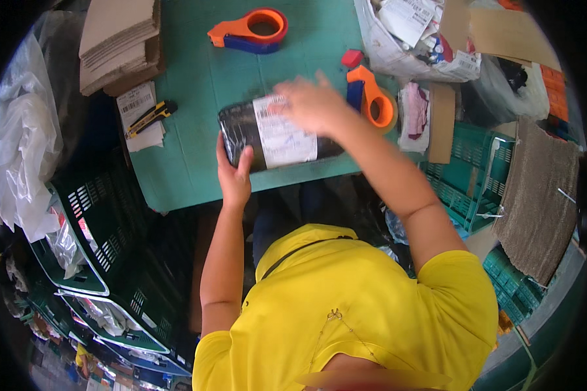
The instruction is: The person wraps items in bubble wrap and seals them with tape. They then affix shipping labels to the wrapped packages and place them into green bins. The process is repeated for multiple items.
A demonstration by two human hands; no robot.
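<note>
Black pkg (274, 140) mid-frame, L hand (235, 171) gripping left end; blurry R hand (316, 107), fingers spread, blocks part. Cutter (151, 118) upper left.

Both arms are bare and reach forward from the body. The left arm (220, 267) runs almost straight ahead, with the left wrist (235, 199) in line with the forearm. The left hand (236, 177) is turned partly upward and curved in a grip, its thumb (246, 156) raised on the inner side and its fingers (221, 148) on the outer side. The right arm (391, 169) slants inward from the shoulder, bent at the elbow. The right hand (314, 107) is farther forward, blurred, with its back upward and fingers loosely spread toward the left; one digit points away from the body, too smeared to identify.
</note>
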